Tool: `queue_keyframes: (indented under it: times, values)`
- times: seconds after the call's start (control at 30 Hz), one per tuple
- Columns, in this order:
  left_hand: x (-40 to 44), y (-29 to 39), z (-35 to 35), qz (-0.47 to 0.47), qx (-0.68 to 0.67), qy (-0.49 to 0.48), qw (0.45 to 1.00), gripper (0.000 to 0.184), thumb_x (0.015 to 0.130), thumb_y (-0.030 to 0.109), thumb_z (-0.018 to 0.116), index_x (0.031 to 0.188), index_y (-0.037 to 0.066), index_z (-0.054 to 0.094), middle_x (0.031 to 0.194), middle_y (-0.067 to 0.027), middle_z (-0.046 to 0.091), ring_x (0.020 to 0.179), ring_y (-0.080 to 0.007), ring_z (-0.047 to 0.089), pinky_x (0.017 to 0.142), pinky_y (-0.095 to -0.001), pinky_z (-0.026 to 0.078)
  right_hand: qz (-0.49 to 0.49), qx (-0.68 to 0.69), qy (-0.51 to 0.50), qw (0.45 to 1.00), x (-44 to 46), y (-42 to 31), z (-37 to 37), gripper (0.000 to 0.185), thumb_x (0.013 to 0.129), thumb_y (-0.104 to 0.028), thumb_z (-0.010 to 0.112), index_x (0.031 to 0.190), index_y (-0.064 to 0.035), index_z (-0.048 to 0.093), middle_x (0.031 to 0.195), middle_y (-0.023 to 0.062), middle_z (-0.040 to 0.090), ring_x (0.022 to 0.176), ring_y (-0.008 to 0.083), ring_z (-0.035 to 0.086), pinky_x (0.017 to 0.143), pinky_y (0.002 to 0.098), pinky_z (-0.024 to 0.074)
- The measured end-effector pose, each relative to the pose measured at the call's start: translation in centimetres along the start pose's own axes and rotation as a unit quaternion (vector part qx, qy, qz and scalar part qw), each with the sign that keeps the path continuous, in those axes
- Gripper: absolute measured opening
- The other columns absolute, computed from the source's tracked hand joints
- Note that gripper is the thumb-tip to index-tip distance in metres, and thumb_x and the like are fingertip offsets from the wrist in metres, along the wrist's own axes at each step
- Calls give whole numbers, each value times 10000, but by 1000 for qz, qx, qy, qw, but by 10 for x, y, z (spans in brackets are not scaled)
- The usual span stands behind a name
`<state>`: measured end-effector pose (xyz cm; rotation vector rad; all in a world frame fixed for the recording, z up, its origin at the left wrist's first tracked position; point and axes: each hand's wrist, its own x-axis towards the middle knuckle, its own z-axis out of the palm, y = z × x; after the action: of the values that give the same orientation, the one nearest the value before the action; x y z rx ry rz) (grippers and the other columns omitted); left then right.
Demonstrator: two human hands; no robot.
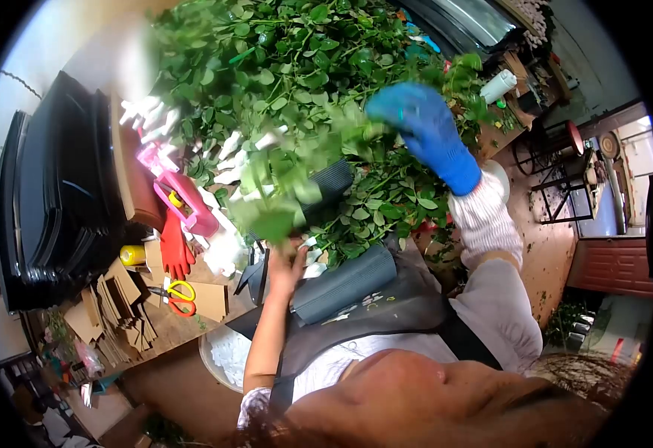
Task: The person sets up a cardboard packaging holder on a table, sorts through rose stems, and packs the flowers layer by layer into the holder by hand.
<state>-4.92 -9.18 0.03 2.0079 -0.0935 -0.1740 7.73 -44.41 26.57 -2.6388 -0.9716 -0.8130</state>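
Note:
My left hand, bare, is low in the middle with its fingers closed on a leafy stem, partly hidden by blurred leaves. The stem's foliage slants up and right towards my right hand, which wears a blue knitted glove. Those gloved fingers are curled together over leaves, their tips smeared by motion; what they grip is hidden. Under both hands spreads a large heap of green leafy stems. A dark ribbed pad lies against my apron, and a second ribbed piece shows among the leaves.
On the table's left are a pink plastic tool, a red glove, scissors with yellow and orange handles, yellow tape and cardboard pieces. Black folded sheets stand beyond. A white bucket stands below the edge.

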Motion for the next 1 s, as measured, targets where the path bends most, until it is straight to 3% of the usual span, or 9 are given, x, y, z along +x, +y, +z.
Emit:
queue_keyframes:
  times: [0.1,0.17,0.23,0.37,0.5,0.6,0.83,0.97,1.0]
  values:
    - [5,-29,6,-77,-260,-21,962,385,873,267,772,1161,40,653,1065,-139,678,960,-286,658,836,-391,526,-3,140,-187,972,-48,-25,5,505,783,38,659,1198,-248,687,1190,52,673,1095,291,638,937,422,512]
    - [7,-42,13,-199,-551,28,810,534,854,325,795,1250,16,613,1117,-187,673,1011,-302,669,881,-396,529,44,114,-253,960,-98,-19,45,444,834,-19,646,1215,-245,677,1212,67,667,1117,289,637,951,426,510]
    - [3,-2,-5,7,69,15,998,566,840,333,806,1259,7,609,1152,-201,666,1034,-348,662,899,-403,525,137,7,-426,894,-100,-20,66,407,876,-56,624,1236,-242,666,1238,75,661,1143,279,632,959,423,509]
    - [3,38,-11,89,31,55,994,459,809,189,838,1166,-16,634,1235,-194,588,1073,-348,600,971,-397,473,115,-101,-357,922,-131,-15,110,367,796,-93,705,1146,-203,699,1143,81,696,1086,287,660,917,421,522]
    - [4,18,6,101,-70,112,986,754,805,142,845,1395,-36,411,1328,-183,536,1188,-297,553,1071,-386,410,221,-83,-560,794,-121,-6,120,330,803,-141,719,1127,-202,707,1111,87,703,1052,283,672,919,425,520]
    - [3,25,-8,88,64,47,993,516,823,127,824,1272,21,591,1215,-179,627,1118,-309,611,1027,-370,456,176,-89,-581,790,-123,0,119,356,811,-243,715,1165,-201,709,1159,107,704,1051,301,670,958,452,511]
    - [2,29,-7,49,50,29,997,386,847,145,796,1204,65,675,1127,-170,692,998,-320,657,965,-398,497,281,93,-472,831,-52,41,72,403,895,-360,595,1279,-255,657,1103,153,719,1026,326,684,905,456,541]
    - [3,40,-7,53,52,17,997,409,854,151,794,1233,73,661,1142,-179,677,1011,-303,655,948,-385,505,184,19,-75,980,-15,77,160,476,907,-368,599,1359,-219,591,1272,122,651,1138,322,629,989,451,495]
    - [3,43,-7,43,45,17,998,410,854,151,794,1234,74,661,1143,-180,673,1014,-300,655,945,-380,506,196,-11,-141,970,-13,76,176,480,906,-358,598,1362,-208,587,1278,118,642,1152,324,618,998,456,486]
